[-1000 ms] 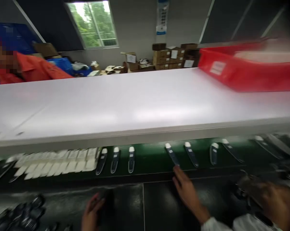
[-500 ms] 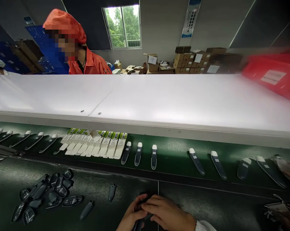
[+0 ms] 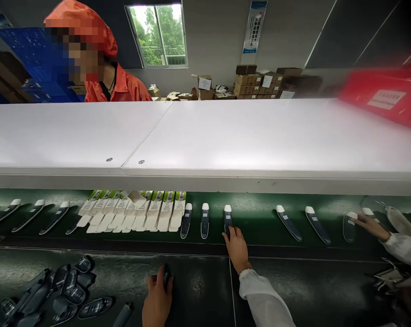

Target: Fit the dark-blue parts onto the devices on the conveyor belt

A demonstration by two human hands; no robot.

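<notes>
My left hand (image 3: 157,296) is at the front of the dark work table, thumb and fingers closed around a small dark casing (image 3: 166,275), mostly covered by the fingers. My right hand (image 3: 238,249) reaches forward to the green strip and grips the lower end of a slim dark handheld device with a white cap (image 3: 228,213). Two similar capped devices (image 3: 204,220) lie just left of it. Loose dark casings (image 3: 69,286) are heaped on the table at the left. A single dark casing (image 3: 123,314) lies between the heap and my left hand.
A white shelf (image 3: 205,141) spans above the green strip (image 3: 256,222). Flat white-and-green cartons (image 3: 154,213) overlap in a row. Another person's hand (image 3: 372,225) touches a device (image 3: 349,228) at right. Opposite stands a person in orange (image 3: 123,86). A red bin (image 3: 386,95) sits right.
My hands were together over a dark piece at the table; they have parted. The right went forward to the strip, the left to the lone casing. Another person's hand has come to a device.
</notes>
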